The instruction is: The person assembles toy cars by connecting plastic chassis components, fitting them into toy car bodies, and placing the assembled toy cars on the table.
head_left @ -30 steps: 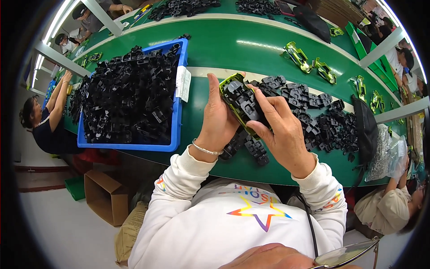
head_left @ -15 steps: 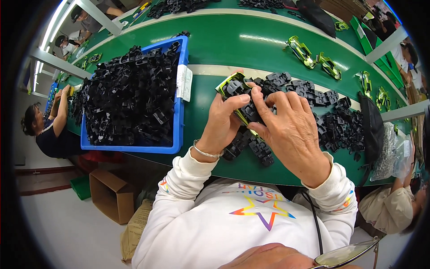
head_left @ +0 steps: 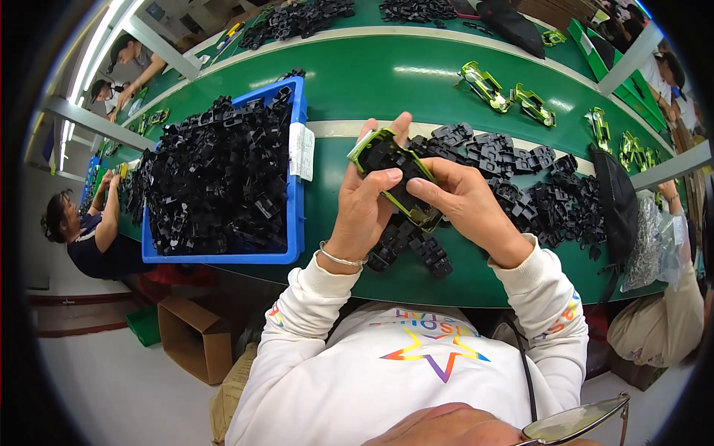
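Both of my hands hold a lime-green plastic shell [head_left: 360,149] with black plastic parts [head_left: 387,154] seated inside it, tilted above the bench. My left hand [head_left: 363,204] grips its left side, thumb on the inside and fingers behind. On the other side, my right hand [head_left: 472,204] pinches the lower right end, its thumb on the black part and its fingers along the green rim. Loose black plastic parts [head_left: 430,254] lie on the bench just below my hands. Beyond my right hand spread several more black parts [head_left: 491,154].
To my left stands a blue crate [head_left: 297,201] heaped with black parts [head_left: 223,171]. Lime-green shells [head_left: 487,88] rest on the green belt [head_left: 357,78] ahead. A black bag [head_left: 616,197] and clear plastic bags [head_left: 654,249] are at the right. People work on both sides.
My right hand has turned and its fingers have moved off the top of the black parts to the shell's right edge. More of the shell's inside now shows.
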A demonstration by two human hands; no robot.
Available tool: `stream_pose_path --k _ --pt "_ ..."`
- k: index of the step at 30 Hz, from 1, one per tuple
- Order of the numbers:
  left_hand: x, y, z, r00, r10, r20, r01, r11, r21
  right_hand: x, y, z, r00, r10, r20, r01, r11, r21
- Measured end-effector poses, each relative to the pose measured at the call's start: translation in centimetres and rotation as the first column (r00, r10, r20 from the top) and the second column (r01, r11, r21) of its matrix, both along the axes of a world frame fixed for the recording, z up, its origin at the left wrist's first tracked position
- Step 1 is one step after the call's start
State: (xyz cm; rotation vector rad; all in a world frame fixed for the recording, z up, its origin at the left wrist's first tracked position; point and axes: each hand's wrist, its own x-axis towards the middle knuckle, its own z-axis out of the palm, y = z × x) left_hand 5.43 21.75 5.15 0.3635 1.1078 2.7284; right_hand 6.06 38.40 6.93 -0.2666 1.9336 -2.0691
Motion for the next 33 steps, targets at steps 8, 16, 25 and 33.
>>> stream_pose_path --k 8,16,25,33 --pt "0.6 1.1 0.6 0.975 0.167 0.147 -0.167 0.986 -0.008 0.5 0.1 -0.6 0.999 -0.042 -0.023 0.042 0.999 0.005" --pt "-0.5 1.0 0.2 0.956 0.246 0.157 -0.230 0.966 -0.115 0.1 0.0 -0.7 0.997 -0.058 0.045 0.057 0.998 0.018" --pt "1.7 -5.4 7.6 0.983 -0.107 0.147 0.180 0.686 -0.705 -8.3 2.9 -1.7 0.990 -0.134 0.030 0.133 0.990 0.054" --pt "-24.7 -21.1 3.9 0.931 0.123 -0.343 -0.309 -0.231 -0.923 -22.0 2.2 -5.7 0.978 -0.204 -0.041 0.204 0.900 0.385"
